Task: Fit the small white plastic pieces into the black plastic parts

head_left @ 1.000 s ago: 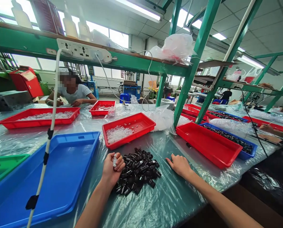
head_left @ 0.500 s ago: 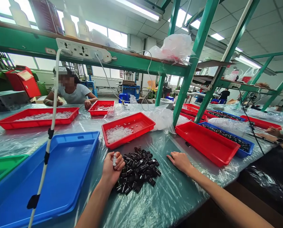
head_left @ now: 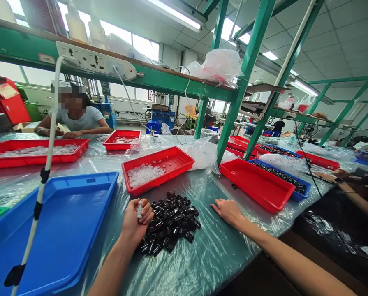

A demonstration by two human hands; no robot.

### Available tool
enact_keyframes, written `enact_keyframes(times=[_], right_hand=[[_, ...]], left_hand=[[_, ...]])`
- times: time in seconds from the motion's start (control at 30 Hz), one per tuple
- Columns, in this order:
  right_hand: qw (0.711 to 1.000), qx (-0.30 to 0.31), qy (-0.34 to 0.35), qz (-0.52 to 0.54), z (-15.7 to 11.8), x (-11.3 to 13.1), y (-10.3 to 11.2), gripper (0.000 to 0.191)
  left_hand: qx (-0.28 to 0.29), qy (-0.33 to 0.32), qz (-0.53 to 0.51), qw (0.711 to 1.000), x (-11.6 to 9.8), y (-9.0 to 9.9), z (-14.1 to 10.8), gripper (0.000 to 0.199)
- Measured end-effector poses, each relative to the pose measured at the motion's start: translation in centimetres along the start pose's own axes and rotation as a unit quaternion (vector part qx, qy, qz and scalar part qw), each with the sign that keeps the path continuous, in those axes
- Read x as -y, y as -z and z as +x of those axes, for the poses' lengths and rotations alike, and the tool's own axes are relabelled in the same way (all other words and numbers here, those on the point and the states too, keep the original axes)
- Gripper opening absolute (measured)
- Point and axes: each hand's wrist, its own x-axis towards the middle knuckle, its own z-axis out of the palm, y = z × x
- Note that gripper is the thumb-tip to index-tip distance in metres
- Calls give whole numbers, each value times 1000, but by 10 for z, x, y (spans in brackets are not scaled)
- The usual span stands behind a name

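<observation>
My left hand [head_left: 138,220] is closed around several small white discs [head_left: 140,209], which show between thumb and fingers. It is just left of a heap of small black caps [head_left: 171,222] with shiny edges, lying on the plastic-covered table. My right hand [head_left: 228,211] rests palm down on the table to the right of the heap, apart from it. Its fingers are stretched out and slightly bent, with no held thing visible. Beyond the heap, a red tray [head_left: 179,164] holds more white discs [head_left: 145,174].
An empty blue tray [head_left: 63,230] lies on the left. To the right are a red tray [head_left: 258,185] and a blue tray of black caps [head_left: 305,194]. A green frame [head_left: 233,119] crosses overhead; a white cable [head_left: 48,164] hangs in front. People sit opposite and at right.
The view has turned slightly right, so the scene shifts left. Both my hands keep nearly the same pose. The person opposite has lowered a forearm onto the table.
</observation>
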Motion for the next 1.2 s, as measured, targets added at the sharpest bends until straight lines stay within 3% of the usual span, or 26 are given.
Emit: enact_keyframes(times=[0.23,0.4,0.5,0.63,0.73,0.83,0.93,1.03,1.13,1.2], right_hand=[[996,16,-38,79,1,1,-5,39],[973,-10,-67,222,4,-14,-8,45],[934,-28,-82,347,11,-23,-6,57],[859,-20,-91,503,30,-19,9,60],[815,-6,-65,576,56,4,27,60],[793,1,-23,609,98,44,48,58],[794,-17,14,608,153,93,69,58],[821,-49,33,568,205,134,89,58],[867,-64,44,492,237,154,104,58],[898,-70,50,432,243,153,108,53]], left_hand=[[6,2,19,1000,2,-1,0,28],[-1,0,8,1000,-1,-1,-1,29],[-5,2,-1,1000,-2,-3,-2,29],[-2,7,-11,1000,0,-3,-1,30],[-4,13,-30,999,4,-2,0,32],[-14,17,-53,998,7,-1,0,34],[-31,20,-69,997,8,0,3,37],[-40,8,-77,996,8,3,6,36],[-30,-5,-80,996,9,6,8,33],[-23,-4,-78,997,10,8,8,32]])
